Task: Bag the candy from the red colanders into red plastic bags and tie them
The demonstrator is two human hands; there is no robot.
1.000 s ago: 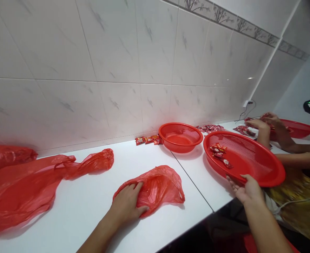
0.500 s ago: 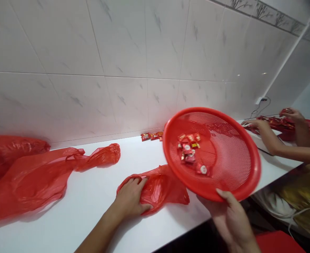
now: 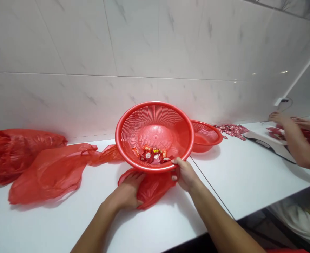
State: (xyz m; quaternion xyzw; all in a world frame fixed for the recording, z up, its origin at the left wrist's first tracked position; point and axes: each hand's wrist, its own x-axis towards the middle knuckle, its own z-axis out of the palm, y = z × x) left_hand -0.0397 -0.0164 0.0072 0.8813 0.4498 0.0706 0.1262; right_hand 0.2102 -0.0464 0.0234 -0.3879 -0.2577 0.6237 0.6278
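Observation:
My right hand (image 3: 183, 173) grips the near rim of a large red plastic colander (image 3: 155, 124) and holds it tilted toward me over a crumpled red plastic bag (image 3: 153, 187). Several small red wrapped candies (image 3: 152, 155) have slid down to the colander's low edge. My left hand (image 3: 127, 192) is closed on the left side of that bag, pressing it to the white counter (image 3: 236, 175). The colander hides the bag's far edge.
A smaller red bowl (image 3: 206, 135) stands just right of the colander, with loose red packets (image 3: 231, 129) behind it by the tiled wall. More red bags (image 3: 46, 168) lie at the left. Another person's hands (image 3: 289, 123) work at the far right beside a flat scale (image 3: 270, 146).
My right hand has swung the colander from the right over to above the bag and tipped it toward me; the candies slid to its near rim. My left hand stayed on the bag.

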